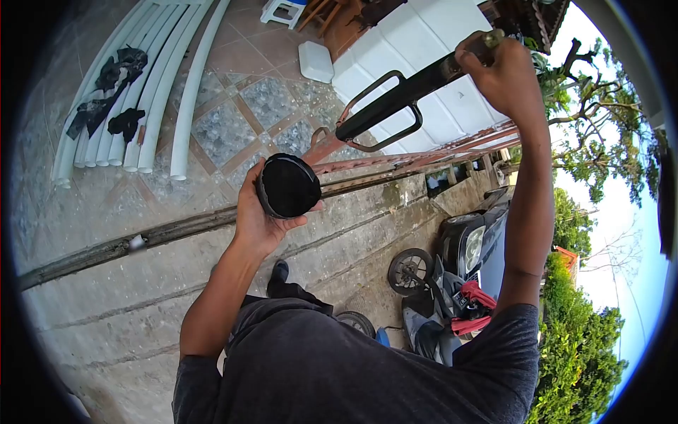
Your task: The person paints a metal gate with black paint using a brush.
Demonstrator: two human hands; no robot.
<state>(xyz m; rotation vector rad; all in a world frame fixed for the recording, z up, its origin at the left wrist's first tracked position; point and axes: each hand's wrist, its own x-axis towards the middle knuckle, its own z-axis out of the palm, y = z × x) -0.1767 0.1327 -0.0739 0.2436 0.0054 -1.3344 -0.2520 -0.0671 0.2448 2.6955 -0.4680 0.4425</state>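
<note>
My left hand (258,220) supports a small round cup (288,185) from below and the side. The inside of the cup is black, apparently with black paint. My right hand (507,74) is raised at the far end of a glossy black metal bar (406,90) with two looped handles. Its fingers are closed, and a small yellowish-brown piece (494,38) shows between them; I cannot make out what it is. Below the black part, the metal is a faded red (323,151).
White pipes (185,120) lie on the tiled floor, with black-stained rags (127,123) on them. A rusty red rail (424,157) runs beside white panels (395,42). A floor track (127,245) crosses the ground. A motorcycle (427,311) and a car (473,237) stand behind.
</note>
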